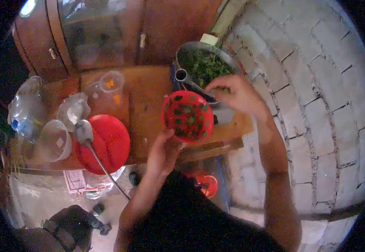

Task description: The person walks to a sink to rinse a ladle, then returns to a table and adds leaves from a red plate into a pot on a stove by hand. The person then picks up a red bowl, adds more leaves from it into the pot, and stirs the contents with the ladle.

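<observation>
My left hand (164, 153) grips a small red bowl (178, 122) by its lower left side, with the thumb at the rim. Dark green pieces like chopped leaves dot the inside of the bowl. My right hand (237, 94) is just up and to the right of it, over the near edge of a wide round pot (180, 50) holding leafy greens (205, 63). Its fingers are curled and drawn together; I cannot tell what is between them. A grey tube-like handle (181, 75) sticks out of the pot toward the red bowl.
On the wooden table (144, 105) stand a larger red basin (117, 143), a ladle (83, 131) across it, a white tub (54, 143), a clear cup (112, 82) and plastic bags (27, 109). A brick wall (308, 105) rises at the right, cabinets (170, 25) behind.
</observation>
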{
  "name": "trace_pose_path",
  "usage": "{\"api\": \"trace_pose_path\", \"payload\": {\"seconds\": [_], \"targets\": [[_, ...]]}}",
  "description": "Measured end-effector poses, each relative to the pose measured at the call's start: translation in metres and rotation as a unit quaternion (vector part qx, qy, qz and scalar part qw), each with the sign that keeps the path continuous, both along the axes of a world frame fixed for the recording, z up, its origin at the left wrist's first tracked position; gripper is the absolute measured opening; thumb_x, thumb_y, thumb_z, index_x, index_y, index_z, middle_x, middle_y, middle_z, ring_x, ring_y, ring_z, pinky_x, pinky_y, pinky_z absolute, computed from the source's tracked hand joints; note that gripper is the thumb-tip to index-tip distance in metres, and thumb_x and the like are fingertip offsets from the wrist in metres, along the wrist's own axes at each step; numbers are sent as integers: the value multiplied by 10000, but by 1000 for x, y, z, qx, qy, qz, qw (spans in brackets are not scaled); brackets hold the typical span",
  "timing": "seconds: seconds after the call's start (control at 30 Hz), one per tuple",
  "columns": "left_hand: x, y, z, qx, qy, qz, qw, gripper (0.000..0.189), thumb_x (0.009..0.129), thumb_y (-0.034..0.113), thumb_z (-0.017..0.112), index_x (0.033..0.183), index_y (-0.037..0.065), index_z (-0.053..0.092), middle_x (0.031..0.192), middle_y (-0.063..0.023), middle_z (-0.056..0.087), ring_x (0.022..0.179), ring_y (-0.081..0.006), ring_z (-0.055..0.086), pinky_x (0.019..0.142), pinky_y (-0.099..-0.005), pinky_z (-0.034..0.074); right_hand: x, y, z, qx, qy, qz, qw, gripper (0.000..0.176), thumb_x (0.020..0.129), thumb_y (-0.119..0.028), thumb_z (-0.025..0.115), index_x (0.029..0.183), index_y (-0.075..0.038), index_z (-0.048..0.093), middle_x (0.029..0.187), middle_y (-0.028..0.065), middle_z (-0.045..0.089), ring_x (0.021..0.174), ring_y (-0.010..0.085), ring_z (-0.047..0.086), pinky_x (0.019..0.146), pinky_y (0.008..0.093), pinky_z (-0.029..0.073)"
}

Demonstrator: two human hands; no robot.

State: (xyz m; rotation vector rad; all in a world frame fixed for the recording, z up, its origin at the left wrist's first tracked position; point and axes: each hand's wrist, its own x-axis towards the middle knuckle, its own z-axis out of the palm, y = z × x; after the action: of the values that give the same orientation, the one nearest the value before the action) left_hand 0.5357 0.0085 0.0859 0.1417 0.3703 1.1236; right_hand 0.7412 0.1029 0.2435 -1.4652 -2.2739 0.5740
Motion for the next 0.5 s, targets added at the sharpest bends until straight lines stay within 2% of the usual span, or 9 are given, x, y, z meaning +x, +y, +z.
{"api": "trace_pose_path", "payload": {"seconds": [0.07, 0.1, 0.17, 0.27, 0.4, 0.47, 0.5], "targets": [[0, -2, 9, 23, -23, 11, 999, 341, 856, 190, 569, 1162, 49, 518, 1160, -64, 579, 1097, -202, 527, 944, -410, 417, -15, -13, -7, 22, -119, 152, 981, 210, 796, -47, 565, 985, -19, 652, 949, 159, 650, 891, 272, 635, 796, 357, 496], [1, 0, 8, 23, -20, 6, 1000, 341, 856, 190, 569, 1162, 49, 518, 1160, -64, 579, 1097, -202, 527, 944, -410, 417, -22, -17, -12, 22, -116, 147, 982, 210, 796, -47, 565, 985, -19, 652, 949, 159, 650, 891, 272, 635, 796, 357, 496], [0, 5, 7, 26, -12, -20, 999, 318, 859, 177, 558, 1149, 54, 521, 1158, -62, 576, 1095, -205, 531, 922, -408, 437, -33, -23, -18, 52, -161, 119, 978, 275, 796, -67, 555, 1059, -28, 625, 1065, 171, 606, 1014, 335, 571, 887, 398, 457], [1, 4, 11, 21, -7, -19, 1000, 314, 860, 167, 550, 1148, 50, 516, 1159, -65, 571, 1093, -207, 532, 906, -406, 450, -37, -22, -29, 48, -205, 119, 970, 329, 799, -52, 540, 1124, -36, 590, 1103, 157, 586, 1030, 330, 557, 888, 399, 454], [4, 5, 6, 12, -7, -35, 999, 336, 855, 163, 549, 1168, 49, 506, 1166, -65, 566, 1099, -209, 527, 935, -412, 434, -30, -18, -54, 68, -158, 144, 975, 320, 795, -36, 527, 1110, -30, 587, 1076, 154, 581, 1009, 338, 560, 871, 408, 459], [6, 4, 7, 12, -9, -39, 999, 353, 850, 168, 551, 1179, 52, 497, 1175, -66, 559, 1098, -214, 522, 964, -419, 415, -32, -19, -53, -3, -157, 161, 974, 286, 790, -23, 519, 1066, -25, 593, 1045, 159, 579, 1008, 342, 555, 864, 415, 455], [7, 5, 8, 11, -9, -40, 999, 353, 850, 168, 551, 1179, 52, 497, 1175, -66, 559, 1098, -214, 522, 964, -419, 415, -33, -21, -50, -4, -157, 160, 975, 286, 790, -23, 519, 1066, -25, 593, 1045, 159, 579, 1008, 342, 555, 864, 415, 455]]}}
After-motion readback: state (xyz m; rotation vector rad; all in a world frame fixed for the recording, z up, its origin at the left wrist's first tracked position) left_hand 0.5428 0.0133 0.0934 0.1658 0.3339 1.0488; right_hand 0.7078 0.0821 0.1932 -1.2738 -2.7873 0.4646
